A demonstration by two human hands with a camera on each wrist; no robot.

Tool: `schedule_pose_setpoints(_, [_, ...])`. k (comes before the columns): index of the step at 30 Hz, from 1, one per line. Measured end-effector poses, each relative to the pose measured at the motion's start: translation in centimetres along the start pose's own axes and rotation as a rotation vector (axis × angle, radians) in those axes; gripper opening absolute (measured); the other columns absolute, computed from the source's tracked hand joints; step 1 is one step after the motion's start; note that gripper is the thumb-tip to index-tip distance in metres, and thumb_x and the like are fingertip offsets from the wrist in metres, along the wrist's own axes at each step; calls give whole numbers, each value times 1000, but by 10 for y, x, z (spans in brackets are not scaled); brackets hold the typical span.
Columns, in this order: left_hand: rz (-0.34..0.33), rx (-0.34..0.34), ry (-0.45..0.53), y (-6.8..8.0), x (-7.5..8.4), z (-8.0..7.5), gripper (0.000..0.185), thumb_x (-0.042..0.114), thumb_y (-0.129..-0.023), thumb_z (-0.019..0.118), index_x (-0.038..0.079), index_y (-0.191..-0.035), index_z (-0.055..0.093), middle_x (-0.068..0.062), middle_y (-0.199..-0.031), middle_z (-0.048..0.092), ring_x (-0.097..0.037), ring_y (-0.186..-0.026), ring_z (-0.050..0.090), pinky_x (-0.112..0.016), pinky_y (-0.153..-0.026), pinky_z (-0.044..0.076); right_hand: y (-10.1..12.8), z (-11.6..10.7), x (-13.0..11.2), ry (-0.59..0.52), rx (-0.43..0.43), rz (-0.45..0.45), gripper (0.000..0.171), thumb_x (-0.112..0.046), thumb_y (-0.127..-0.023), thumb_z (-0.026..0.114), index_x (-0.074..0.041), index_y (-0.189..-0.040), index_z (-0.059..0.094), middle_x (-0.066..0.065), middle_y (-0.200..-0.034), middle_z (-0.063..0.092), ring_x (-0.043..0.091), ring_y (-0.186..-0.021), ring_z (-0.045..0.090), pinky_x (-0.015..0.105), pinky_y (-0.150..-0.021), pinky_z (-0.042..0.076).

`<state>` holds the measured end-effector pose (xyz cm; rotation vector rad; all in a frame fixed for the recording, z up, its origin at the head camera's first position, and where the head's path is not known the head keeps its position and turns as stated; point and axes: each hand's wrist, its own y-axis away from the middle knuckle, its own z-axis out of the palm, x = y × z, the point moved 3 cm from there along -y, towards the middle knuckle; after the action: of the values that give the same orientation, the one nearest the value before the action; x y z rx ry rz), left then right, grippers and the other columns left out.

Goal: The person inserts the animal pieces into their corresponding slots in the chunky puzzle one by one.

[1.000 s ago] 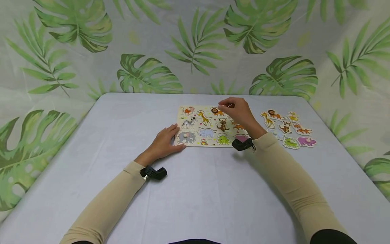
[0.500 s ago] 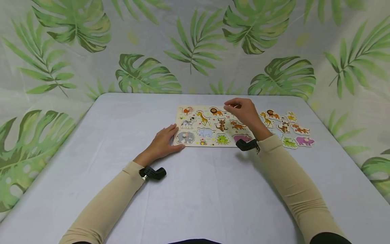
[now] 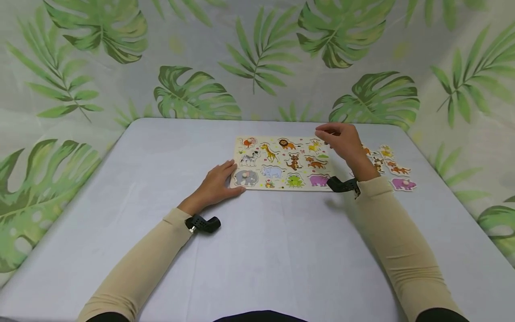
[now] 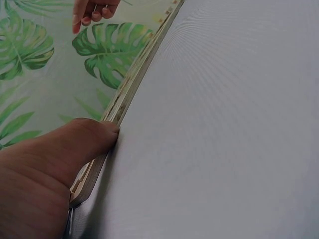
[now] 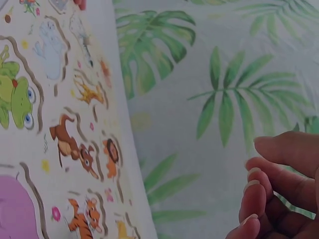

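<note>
Both hands work at a flat wooden animal puzzle board (image 3: 281, 163) lying a little above the middle of the head view on the pale grey bench (image 3: 257, 250). At the board's lower left corner the left hand (image 3: 217, 184) rests with fingers laid nearly straight along the left edge, and the left wrist view shows its thumb (image 4: 75, 144) pressed against the board's thin side (image 4: 132, 84); it grips nothing. Hovering over the upper right corner of the board, the right hand (image 3: 342, 138) has its fingers (image 5: 264, 199) curled loosely together, fingertips pointing toward the left of the frame; whether they pinch a small piece cannot be told, since the fingertips hide anything between them. Loose cut-out animal pieces (image 3: 392, 167) lie on the bench just right of the board, partly hidden behind the right wrist, with a purple hippo piece (image 3: 403, 184) lowest in the group. Printed animals fill the board's face: a grey elephant (image 3: 246, 177) sits nearest the left hand, and a green frog (image 3: 295, 180) sits along the lower edge.
</note>
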<state>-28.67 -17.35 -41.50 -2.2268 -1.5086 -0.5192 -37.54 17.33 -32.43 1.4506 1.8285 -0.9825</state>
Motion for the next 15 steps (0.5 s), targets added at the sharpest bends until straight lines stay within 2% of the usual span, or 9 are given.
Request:
schedule_pose_setpoints(11, [-35,-21,-23,-2,0,1,85,47,-86,68,2,-149,34,-13,-158,24,-34,-144,20,-48,-118,14,8,-27,9,-26,4,50,45,-47,-88,66,-15,-120,68,-2,-97,63,17,-84,55,25,-64,48])
schedule_pose_setpoints(15, [-29,-13,-18,-1,0,1,84,47,-86,68,1,-148,35,-14,-157,25,-34,-144,21,-49,-117,16,8,-32,12,-30,17,73,46,-46,-88,66,-14,-121,68,0,-100,63,16,-84,56,23,-63,49])
